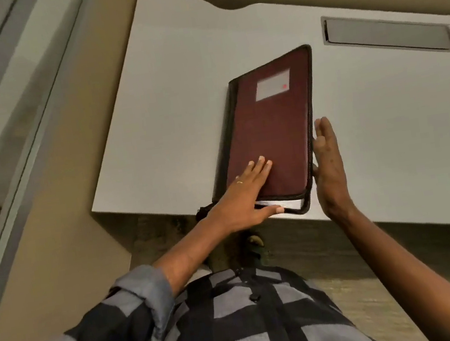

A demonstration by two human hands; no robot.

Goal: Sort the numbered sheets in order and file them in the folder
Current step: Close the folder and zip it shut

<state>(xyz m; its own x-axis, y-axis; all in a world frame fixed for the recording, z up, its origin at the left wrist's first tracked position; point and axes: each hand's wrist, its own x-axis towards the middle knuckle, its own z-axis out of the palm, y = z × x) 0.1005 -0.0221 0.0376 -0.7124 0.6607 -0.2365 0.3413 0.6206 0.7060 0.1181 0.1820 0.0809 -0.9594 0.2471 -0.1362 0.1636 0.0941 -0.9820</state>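
A dark red folder [271, 135] with a black zip border is found lying closed on the white desk [174, 105], set at a slant, its near end at the front edge of the desk. A pale label [272, 84] is seen on the far part of the cover. A white strip of sheets [277, 204] is visible at the near end, between the covers.

The left hand [243, 196] is laid flat on the near part of the cover, fingers straight, with the thumb stretched along the near edge beside the sheets. The right hand [329, 167] is held on edge with fingers straight, its palm against the folder's right side. Nothing is gripped by either hand.

A grey recessed slot [388, 34] is set in the desk, well apart from the folder.
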